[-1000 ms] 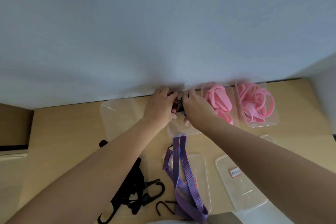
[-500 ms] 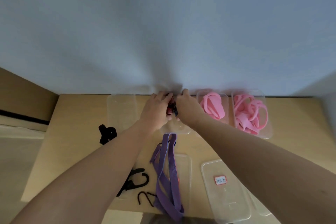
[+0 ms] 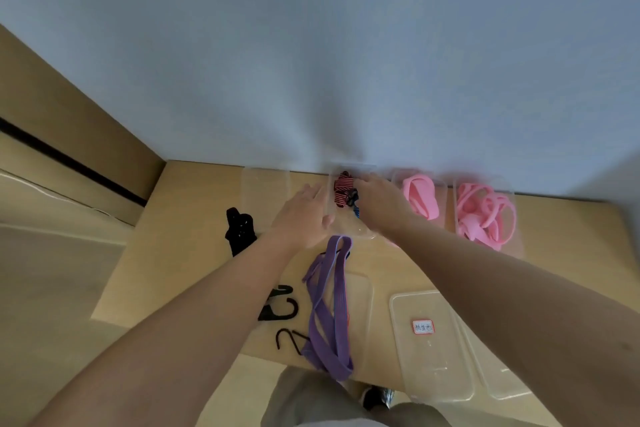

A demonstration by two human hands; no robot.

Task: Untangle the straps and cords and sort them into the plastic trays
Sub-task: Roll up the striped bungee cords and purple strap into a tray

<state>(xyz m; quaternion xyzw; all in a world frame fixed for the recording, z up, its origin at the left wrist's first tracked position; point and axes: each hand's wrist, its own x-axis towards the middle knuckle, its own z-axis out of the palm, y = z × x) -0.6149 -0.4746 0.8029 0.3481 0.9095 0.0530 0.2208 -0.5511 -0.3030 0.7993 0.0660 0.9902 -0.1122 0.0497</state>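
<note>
A red-and-black striped cord (image 3: 343, 192) with a black hook and a blue bit lies in a clear tray (image 3: 360, 234) at the back of the table. My right hand (image 3: 379, 206) rests on the tray over the cord's right side; its fingers are partly hidden. To the tray's left, my left hand (image 3: 303, 215) hovers with straight fingers, holding nothing. Nearer me a purple strap (image 3: 327, 308) lies partly across another clear tray (image 3: 362, 315). Black hooked cords (image 3: 280, 308) lie under my left forearm, and a black bundle (image 3: 239, 227) sits further left.
Two back trays hold pink straps (image 3: 419, 198) and pink cords (image 3: 483, 217). An empty clear tray (image 3: 266, 180) stands at the back left. A labelled clear tray (image 3: 429, 340) lies at the front right. The wall runs right behind the trays.
My left hand has let go of the striped cord and drawn back to the left of the tray. The cord now lies in the tray. The camera has tilted.
</note>
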